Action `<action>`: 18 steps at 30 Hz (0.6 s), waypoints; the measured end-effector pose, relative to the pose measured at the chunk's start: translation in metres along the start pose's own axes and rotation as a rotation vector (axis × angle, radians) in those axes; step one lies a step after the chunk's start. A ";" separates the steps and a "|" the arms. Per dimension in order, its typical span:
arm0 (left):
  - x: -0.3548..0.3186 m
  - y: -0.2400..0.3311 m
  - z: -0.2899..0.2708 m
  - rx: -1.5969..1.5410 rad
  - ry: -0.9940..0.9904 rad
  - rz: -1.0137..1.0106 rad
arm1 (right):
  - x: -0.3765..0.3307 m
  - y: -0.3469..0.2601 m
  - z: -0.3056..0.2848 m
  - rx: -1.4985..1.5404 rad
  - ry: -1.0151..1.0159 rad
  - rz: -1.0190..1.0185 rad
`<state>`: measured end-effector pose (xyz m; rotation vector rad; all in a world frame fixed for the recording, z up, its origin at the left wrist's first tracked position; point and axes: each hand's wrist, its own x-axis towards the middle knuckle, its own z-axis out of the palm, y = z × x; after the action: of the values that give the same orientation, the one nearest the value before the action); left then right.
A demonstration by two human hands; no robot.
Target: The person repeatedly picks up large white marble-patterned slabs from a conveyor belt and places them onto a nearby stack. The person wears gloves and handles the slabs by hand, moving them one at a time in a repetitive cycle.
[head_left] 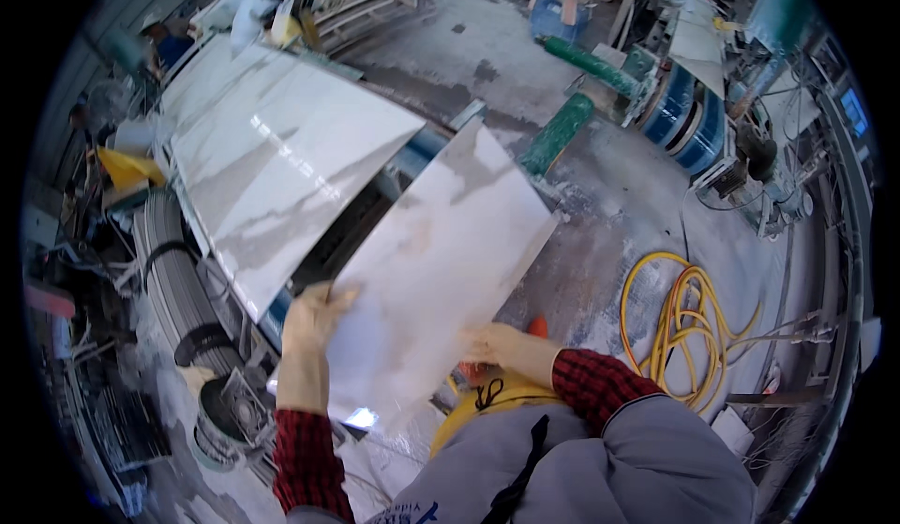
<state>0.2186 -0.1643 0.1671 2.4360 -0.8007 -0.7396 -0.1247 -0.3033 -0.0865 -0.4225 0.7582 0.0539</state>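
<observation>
A large glossy white tile (441,233) with grey and beige veining lies tilted in front of me, its near part slightly blurred. My left hand (314,322), in a cream glove, grips its left edge with the fingers bent over the rim. At the near right edge, my right hand (502,348), gloved alike, is closed on the same tile; part of its grip is hidden. Beyond, a larger white veined panel (281,154) rests on a blue-framed conveyor (412,158), with a dark gap between it and the tile in my hands.
Green rollers (558,135) stick out over the wet grey floor (600,205). A coiled yellow hose (689,327) lies at the right. Ribbed grey bundle (178,276) and machinery stand left. A blue drum-like machine (684,121) is far right; a person (169,46) stands far left.
</observation>
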 end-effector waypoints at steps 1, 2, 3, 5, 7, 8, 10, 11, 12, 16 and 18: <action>-0.016 0.005 0.001 -0.039 0.026 0.042 | 0.001 0.006 -0.008 -0.170 -0.063 -0.063; -0.031 0.010 0.003 0.058 0.099 0.072 | 0.000 0.007 -0.016 -0.418 -0.196 -0.156; -0.046 0.015 0.004 0.159 0.165 0.082 | -0.003 0.005 -0.021 -0.675 -0.246 -0.227; -0.072 0.026 0.005 0.087 0.267 0.223 | -0.026 0.003 -0.020 -0.572 -0.151 -0.067; -0.088 0.039 -0.002 0.122 0.245 0.190 | -0.054 -0.014 -0.008 -0.431 -0.141 -0.073; -0.092 0.048 -0.004 0.157 0.263 0.150 | -0.067 -0.029 0.000 -0.515 -0.129 -0.122; -0.091 0.069 0.003 0.134 0.343 0.195 | -0.088 -0.066 0.012 -0.470 -0.061 -0.159; -0.089 0.081 0.008 0.118 0.389 0.229 | -0.098 -0.086 0.014 -0.495 -0.026 -0.199; -0.082 0.094 0.017 0.060 0.443 0.304 | -0.109 -0.109 0.011 -0.526 0.020 -0.240; -0.047 0.170 0.070 -0.346 0.373 0.089 | -0.154 -0.209 -0.038 -0.579 0.218 -0.415; -0.021 0.219 0.107 -0.379 0.365 0.165 | -0.180 -0.263 -0.075 -0.536 0.302 -0.545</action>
<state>0.0528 -0.3359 0.2198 2.0492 -0.6395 -0.3312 -0.2524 -0.5546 0.0795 -1.1552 0.9001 -0.3323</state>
